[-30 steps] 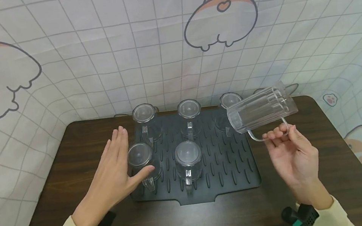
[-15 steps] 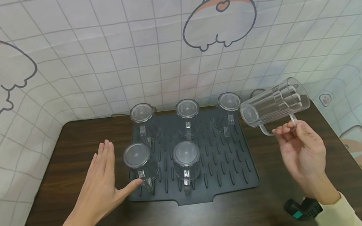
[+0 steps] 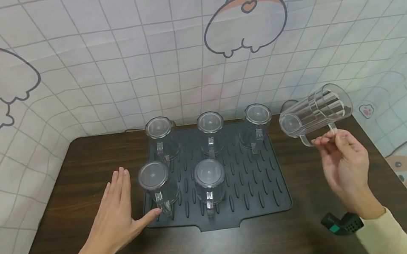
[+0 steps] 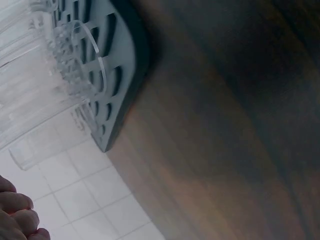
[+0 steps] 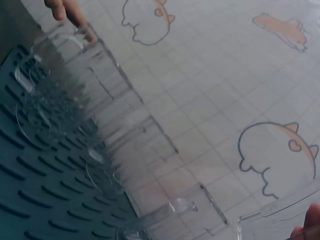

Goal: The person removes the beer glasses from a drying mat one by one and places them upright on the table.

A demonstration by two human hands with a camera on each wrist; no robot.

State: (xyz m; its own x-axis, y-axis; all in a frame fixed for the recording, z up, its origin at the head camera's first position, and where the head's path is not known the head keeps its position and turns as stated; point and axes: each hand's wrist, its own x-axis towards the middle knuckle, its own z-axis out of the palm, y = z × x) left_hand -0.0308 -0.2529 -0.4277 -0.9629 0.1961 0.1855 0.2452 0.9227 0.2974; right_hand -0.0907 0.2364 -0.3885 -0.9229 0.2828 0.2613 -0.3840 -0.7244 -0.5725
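Observation:
My right hand (image 3: 345, 164) pinches the handle of a clear mug (image 3: 313, 110) and holds it up past the right side of the mat. That mug lies tilted, its base to the left and its mouth to the upper right. My left hand (image 3: 111, 220) hovers with straight fingers left of the front-left mug (image 3: 154, 176), thumb close to that mug's handle; contact cannot be told. Another upside-down mug (image 3: 210, 175) stands at the front middle. In the right wrist view, fingertips (image 5: 312, 222) and part of the held mug (image 5: 275, 210) show at the lower right corner.
Three more clear mugs, left (image 3: 160, 128), middle (image 3: 210, 124) and right (image 3: 257, 115), stand upside down along the back of the dark ribbed drying mat (image 3: 263, 196). Beneath is a brown wooden table (image 3: 219, 249). A white checked cloth (image 3: 178, 53) hangs behind and beside it.
My right hand has carried the mug rightward, and its mouth has turned more into view. My left hand has drawn back left, away from the front-left mug. The standing mugs stay put.

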